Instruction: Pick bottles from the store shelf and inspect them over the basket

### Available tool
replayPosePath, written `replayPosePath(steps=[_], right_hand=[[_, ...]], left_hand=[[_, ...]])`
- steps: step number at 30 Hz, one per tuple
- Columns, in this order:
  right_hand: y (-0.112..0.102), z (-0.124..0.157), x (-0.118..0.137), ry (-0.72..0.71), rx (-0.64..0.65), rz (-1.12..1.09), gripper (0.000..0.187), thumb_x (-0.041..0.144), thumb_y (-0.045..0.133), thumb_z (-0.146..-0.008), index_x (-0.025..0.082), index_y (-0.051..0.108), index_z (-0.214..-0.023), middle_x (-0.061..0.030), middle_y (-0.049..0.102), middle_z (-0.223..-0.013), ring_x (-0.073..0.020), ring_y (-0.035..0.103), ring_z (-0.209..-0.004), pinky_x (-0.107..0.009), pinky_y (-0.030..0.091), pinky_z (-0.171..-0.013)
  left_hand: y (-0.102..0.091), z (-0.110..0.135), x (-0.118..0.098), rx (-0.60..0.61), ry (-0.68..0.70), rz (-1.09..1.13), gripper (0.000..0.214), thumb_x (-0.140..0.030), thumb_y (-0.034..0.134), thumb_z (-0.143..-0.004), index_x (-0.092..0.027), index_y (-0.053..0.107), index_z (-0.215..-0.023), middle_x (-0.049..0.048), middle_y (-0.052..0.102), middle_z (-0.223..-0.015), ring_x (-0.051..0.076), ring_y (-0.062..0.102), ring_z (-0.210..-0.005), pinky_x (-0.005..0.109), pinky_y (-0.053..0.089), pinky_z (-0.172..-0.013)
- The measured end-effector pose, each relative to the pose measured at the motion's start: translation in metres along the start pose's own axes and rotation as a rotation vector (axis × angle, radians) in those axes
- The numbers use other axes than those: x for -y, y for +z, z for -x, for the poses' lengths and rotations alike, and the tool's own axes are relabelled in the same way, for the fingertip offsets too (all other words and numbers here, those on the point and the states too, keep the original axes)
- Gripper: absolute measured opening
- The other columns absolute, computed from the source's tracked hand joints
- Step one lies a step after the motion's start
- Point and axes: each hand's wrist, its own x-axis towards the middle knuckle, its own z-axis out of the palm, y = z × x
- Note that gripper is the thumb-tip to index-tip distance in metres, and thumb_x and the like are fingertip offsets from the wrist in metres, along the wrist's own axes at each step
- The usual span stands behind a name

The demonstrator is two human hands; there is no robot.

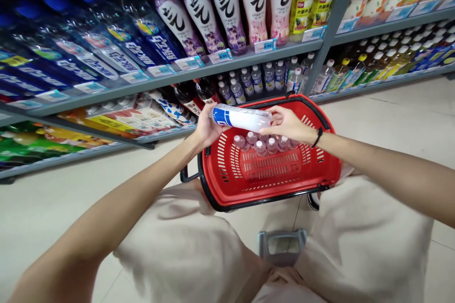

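Right over the far rim of the red basket [322,170], one white bottle with a blue band [241,119] lies on its side in the air, held at both ends. The left hand [205,128] cups the blue-banded end with its fingers curled round it; the right hand [288,125] pinches the other end, fingers closed on it, a black band on that wrist. Inside the basket, along its far wall, stand small bottles with pale pink caps [261,142]; six caps show, though the held bottle may hide more. The basket's near half is bare mesh.

Behind it runs a grey shelf [249,59]. On its upper board I count three purple-labelled bottles [201,12], two pink ones [268,2] and two yellow ones [309,2], with a row of blue-labelled water bottles [106,42] toward the left edge. The board below holds many small white-capped bottles [263,78], too crowded to count. Nearer, the person's pale trousers [185,246] flank a grey stool [282,246] on the tiled floor.
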Motion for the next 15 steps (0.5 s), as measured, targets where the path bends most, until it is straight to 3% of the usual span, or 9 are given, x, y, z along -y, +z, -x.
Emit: replayPosePath(steps=[4, 9, 12, 15], right_hand=[[0.003, -0.001, 0.005, 0.065, 0.028, -0.092, 0.055, 0.029, 0.095, -0.075, 0.015, 0.065, -0.119, -0.0032, 0.072, -0.084, -0.0095, 0.056, -0.053, -0.020, 0.043, -0.042], [0.006, -0.004, 0.012, 0.120, 0.013, -0.106, 0.031, 0.035, 0.085, -0.091, 0.015, 0.065, -0.104, -0.0013, 0.064, -0.066, -0.0093, 0.051, -0.046, -0.019, 0.035, -0.037], [0.006, -0.007, 0.012, 0.153, 0.000, -0.107, 0.029, 0.040, 0.079, -0.097, 0.015, 0.065, -0.097, -0.0003, 0.058, -0.057, -0.0098, 0.048, -0.044, -0.019, 0.032, -0.036], [0.004, -0.009, 0.009, 0.188, -0.021, -0.127, 0.038, 0.051, 0.070, -0.102, 0.015, 0.065, -0.090, -0.0036, 0.060, -0.060, -0.0092, 0.048, -0.043, -0.019, 0.032, -0.036]], left_hand=[[-0.004, 0.000, 0.004, 0.003, 0.008, -0.007, 0.034, -0.052, 0.068, -0.083, -0.021, 0.059, -0.092, 0.0011, 0.069, -0.083, 0.017, 0.068, -0.079, 0.028, 0.061, -0.068], [-0.007, -0.002, 0.006, -0.033, -0.019, 0.019, 0.031, -0.051, 0.063, -0.086, -0.021, 0.062, -0.094, 0.0000, 0.068, -0.078, 0.016, 0.068, -0.073, 0.029, 0.062, -0.066], [-0.008, -0.004, 0.008, -0.042, -0.021, -0.018, 0.033, -0.053, 0.062, -0.085, -0.022, 0.062, -0.095, 0.0002, 0.069, -0.077, 0.017, 0.069, -0.072, 0.029, 0.062, -0.066], [-0.009, -0.005, 0.011, -0.033, -0.010, -0.090, 0.039, -0.058, 0.063, -0.083, -0.022, 0.062, -0.098, 0.0020, 0.070, -0.078, 0.021, 0.072, -0.075, 0.031, 0.062, -0.066]])
